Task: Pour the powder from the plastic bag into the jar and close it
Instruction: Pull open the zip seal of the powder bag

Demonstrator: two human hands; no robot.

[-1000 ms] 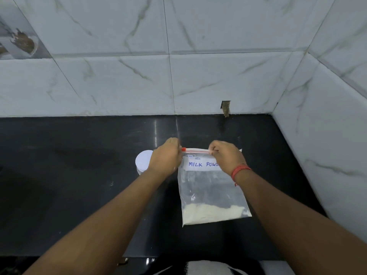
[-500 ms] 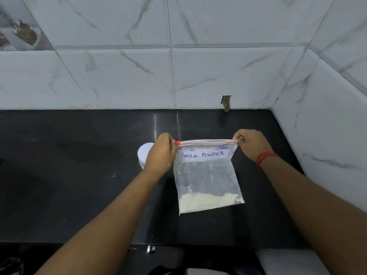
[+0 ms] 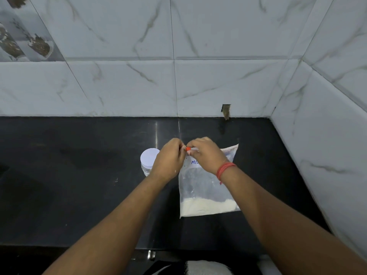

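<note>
The plastic bag hangs above the black counter, with white powder at its bottom. My left hand and my right hand both pinch its top left corner, by the little orange zip tab. The jar with its white lid stands just left of my left hand. A red thread is on my right wrist.

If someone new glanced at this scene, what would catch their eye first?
Both hands, left hand and right hand, pinch the top left corner of a clear plastic bag with pale powder at its bottom. A white-lidded jar stands behind the left hand on the black counter.
</note>
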